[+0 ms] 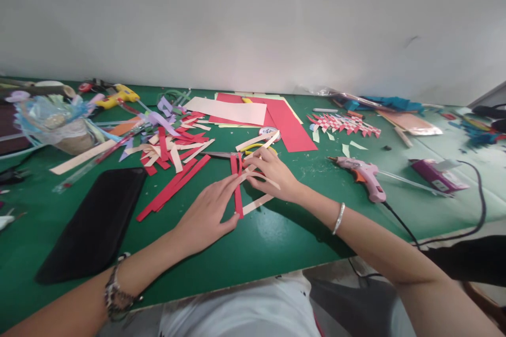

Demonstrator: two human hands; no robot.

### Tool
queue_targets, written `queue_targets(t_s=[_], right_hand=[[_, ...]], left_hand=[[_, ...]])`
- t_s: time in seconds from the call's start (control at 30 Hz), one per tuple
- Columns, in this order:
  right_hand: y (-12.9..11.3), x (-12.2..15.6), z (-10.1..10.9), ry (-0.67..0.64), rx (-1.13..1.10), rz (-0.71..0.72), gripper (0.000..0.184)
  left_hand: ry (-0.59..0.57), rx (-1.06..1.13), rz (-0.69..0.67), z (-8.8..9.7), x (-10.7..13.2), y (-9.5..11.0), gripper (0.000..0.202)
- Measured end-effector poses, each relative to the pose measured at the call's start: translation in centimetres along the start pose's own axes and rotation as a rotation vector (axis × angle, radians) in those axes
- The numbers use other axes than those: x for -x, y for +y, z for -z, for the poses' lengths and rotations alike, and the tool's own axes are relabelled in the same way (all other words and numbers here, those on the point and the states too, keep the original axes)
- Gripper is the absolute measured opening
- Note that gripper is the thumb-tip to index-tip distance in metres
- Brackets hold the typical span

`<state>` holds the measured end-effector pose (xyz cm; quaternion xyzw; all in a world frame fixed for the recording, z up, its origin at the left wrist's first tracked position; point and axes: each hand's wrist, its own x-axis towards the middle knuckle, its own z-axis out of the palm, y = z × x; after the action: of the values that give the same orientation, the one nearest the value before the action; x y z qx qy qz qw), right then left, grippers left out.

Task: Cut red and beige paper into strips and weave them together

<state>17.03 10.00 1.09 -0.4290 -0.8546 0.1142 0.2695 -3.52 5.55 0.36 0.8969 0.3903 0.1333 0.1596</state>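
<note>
My left hand (207,213) lies on the green table (276,237), fingers together, pressing down red paper strips (237,189). My right hand (272,171) rests just right of it, its fingers pinching cream paper strips (259,202) that cross the red ones. Scissors with yellow handles (245,151) lie just behind both hands. A pile of loose red and cream strips (176,152) sits to the left of the hands.
A black pouch (95,221) lies at front left. A pink glue gun (366,176) with a black cord sits right of my right hand. Red and cream sheets (261,116), a woven red-white piece (346,125), a yellow glue gun (118,96) and a basket (59,126) lie farther back.
</note>
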Motion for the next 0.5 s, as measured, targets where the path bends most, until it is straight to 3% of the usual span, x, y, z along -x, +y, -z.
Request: queue_targets(t_s=[0.13,0.37,0.5], right_hand=[[-0.06,-0.21,0.0,-0.022,0.117,0.038,0.031],[-0.12,-0.19,0.0,-0.09,0.06,-0.072,0.02],[-0.2,-0.18,0.25,-0.055,0.052,-0.107,0.036]], left_hand=[[-0.035,-0.049,-0.015,-0.03,-0.05,-0.11,0.061],[-0.034,-0.055,-0.015,-0.06,-0.03,-0.33,0.055],[-0.038,-0.069,-0.043,0.16,-0.11,-0.49,0.049]])
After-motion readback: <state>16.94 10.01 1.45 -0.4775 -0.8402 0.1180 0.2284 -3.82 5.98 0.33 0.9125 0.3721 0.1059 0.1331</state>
